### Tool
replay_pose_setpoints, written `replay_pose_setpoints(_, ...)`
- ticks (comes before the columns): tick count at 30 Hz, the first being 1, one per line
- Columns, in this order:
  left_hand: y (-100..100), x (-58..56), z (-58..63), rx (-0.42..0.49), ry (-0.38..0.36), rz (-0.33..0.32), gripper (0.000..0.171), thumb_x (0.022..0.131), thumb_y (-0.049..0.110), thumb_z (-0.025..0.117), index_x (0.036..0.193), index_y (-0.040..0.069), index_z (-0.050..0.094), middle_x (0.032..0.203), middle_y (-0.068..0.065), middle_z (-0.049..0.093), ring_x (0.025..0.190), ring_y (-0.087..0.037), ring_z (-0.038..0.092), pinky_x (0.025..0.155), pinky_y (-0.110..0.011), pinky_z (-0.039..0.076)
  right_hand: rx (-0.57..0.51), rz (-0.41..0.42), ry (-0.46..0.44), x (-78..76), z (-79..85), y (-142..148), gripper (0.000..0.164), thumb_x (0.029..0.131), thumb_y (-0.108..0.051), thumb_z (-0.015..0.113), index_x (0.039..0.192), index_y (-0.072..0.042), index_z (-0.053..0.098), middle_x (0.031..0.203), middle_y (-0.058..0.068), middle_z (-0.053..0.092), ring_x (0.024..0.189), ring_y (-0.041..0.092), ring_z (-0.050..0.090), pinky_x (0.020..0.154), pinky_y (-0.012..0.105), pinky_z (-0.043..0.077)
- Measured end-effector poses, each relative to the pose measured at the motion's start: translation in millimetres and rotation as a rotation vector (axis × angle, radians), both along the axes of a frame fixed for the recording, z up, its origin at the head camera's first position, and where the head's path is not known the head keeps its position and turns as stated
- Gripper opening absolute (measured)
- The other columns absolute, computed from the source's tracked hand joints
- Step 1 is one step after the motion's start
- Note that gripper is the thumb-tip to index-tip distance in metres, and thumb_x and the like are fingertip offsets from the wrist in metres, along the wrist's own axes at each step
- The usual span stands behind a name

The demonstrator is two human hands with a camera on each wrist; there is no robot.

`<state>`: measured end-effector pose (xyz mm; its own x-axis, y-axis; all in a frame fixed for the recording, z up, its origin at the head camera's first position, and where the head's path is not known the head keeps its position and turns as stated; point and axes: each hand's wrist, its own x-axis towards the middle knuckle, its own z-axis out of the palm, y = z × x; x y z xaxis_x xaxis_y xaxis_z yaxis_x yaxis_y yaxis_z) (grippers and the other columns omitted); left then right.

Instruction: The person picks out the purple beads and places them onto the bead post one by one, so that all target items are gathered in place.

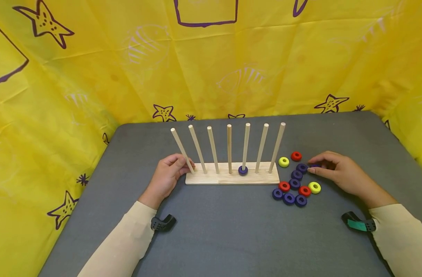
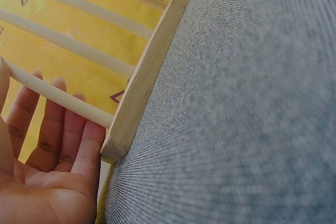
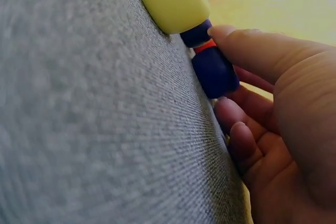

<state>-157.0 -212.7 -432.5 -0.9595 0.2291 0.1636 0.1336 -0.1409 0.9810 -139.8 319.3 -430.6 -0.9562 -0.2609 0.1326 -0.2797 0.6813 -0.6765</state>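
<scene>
A wooden stand [image 1: 231, 179] with a row of upright pegs lies across the middle of the table. My left hand [image 1: 165, 177] is at its left end, with the thumb and fingers around the leftmost peg [image 2: 68, 98] near the base. One purple ring [image 1: 243, 173] sits at the bottom of a peg right of centre. To the right of the stand, my right hand [image 1: 346, 175] holds another purple ring [image 3: 214, 72] low at the table between thumb and fingers. The hand partly covers that ring in the head view.
Loose purple rings [image 1: 289, 202] lie between the stand and my right hand, along with red rings [image 1: 296, 153] and yellow rings [image 1: 318, 187]. Grey cloth covers the table [image 1: 224, 231]. A yellow patterned sheet [image 1: 204, 73] hangs behind it and at the sides.
</scene>
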Motion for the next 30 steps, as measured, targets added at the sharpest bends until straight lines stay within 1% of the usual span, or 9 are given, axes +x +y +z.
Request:
replay_pose_setpoints(5,-0.4,0.0,0.1,-0.012,-0.012,0.008,0.042,0.114,0.018,0.06,0.116,-0.024,0.061,0.108,-0.016,0.074,0.103,-0.026,0.072,0.094,-0.038,0.061,-0.01,-0.003,0.013,-0.1,-0.4,1.7,0.018,0.099,-0.01,0.083,0.117,-0.008,0.079,0.096,0.003,0.063,0.081,0.017,0.053,0.065,0.026,0.042)
replay_pose_setpoints(10,-0.5,-0.1,-0.1,-0.015,-0.012,0.003,0.043,0.114,0.019,0.06,0.117,-0.025,0.06,0.108,-0.015,0.075,0.104,-0.025,0.072,0.094,-0.037,0.061,-0.027,0.036,0.015,-0.6,-1.1,3.9,0.023,0.097,-0.002,0.083,0.119,-0.006,0.078,0.094,0.003,0.061,0.078,0.017,0.053,0.062,0.027,0.043)
replay_pose_setpoints(13,-0.5,-0.2,-0.7,-0.012,-0.007,-0.004,0.044,0.114,0.019,0.06,0.117,-0.025,0.059,0.108,-0.012,0.075,0.104,-0.025,0.072,0.093,-0.037,0.061,-0.029,0.051,0.006,-0.9,-1.6,4.4,0.027,0.096,0.0,0.083,0.121,-0.005,0.077,0.096,0.004,0.06,0.077,0.017,0.053,0.062,0.027,0.044)
replay_pose_setpoints(18,-0.7,-0.4,-1.6,-0.012,-0.001,-0.007,0.045,0.114,0.02,0.06,0.116,-0.025,0.06,0.108,-0.013,0.074,0.104,-0.025,0.073,0.094,-0.038,0.061,-0.027,0.048,-0.014,-0.7,0.5,4.4,0.03,0.096,0.0,0.083,0.124,-0.006,0.076,0.099,0.006,0.06,0.079,0.018,0.054,0.063,0.027,0.045)
replay_pose_setpoints(22,-0.7,0.1,-1.2,-0.015,0.0,-0.009,0.044,0.114,0.02,0.06,0.116,-0.024,0.06,0.109,-0.013,0.074,0.105,-0.026,0.073,0.094,-0.038,0.06,-0.032,0.051,0.0,-0.2,1.8,4.4,0.029,0.097,-0.001,0.082,0.125,-0.006,0.076,0.098,0.006,0.061,0.079,0.018,0.054,0.063,0.027,0.045)
replay_pose_setpoints(27,-0.8,0.3,0.2,-0.017,-0.006,-0.006,0.042,0.114,0.018,0.06,0.116,-0.024,0.06,0.109,-0.013,0.074,0.105,-0.027,0.073,0.095,-0.038,0.06,-0.052,0.022,0.023,1.7,4.9,2.8,0.027,0.097,-0.004,0.083,0.124,-0.008,0.076,0.098,0.006,0.064,0.08,0.016,0.057,0.066,0.024,0.045)
replay_pose_setpoints(30,-1.2,0.1,0.3,-0.017,-0.009,-0.005,0.041,0.114,0.017,0.06,0.117,-0.024,0.06,0.109,-0.013,0.074,0.105,-0.027,0.073,0.095,-0.038,0.06,-0.057,0.01,0.029,2.7,6.7,1.3,0.027,0.097,-0.005,0.083,0.124,-0.008,0.077,0.101,0.007,0.066,0.082,0.015,0.059,0.069,0.021,0.046)
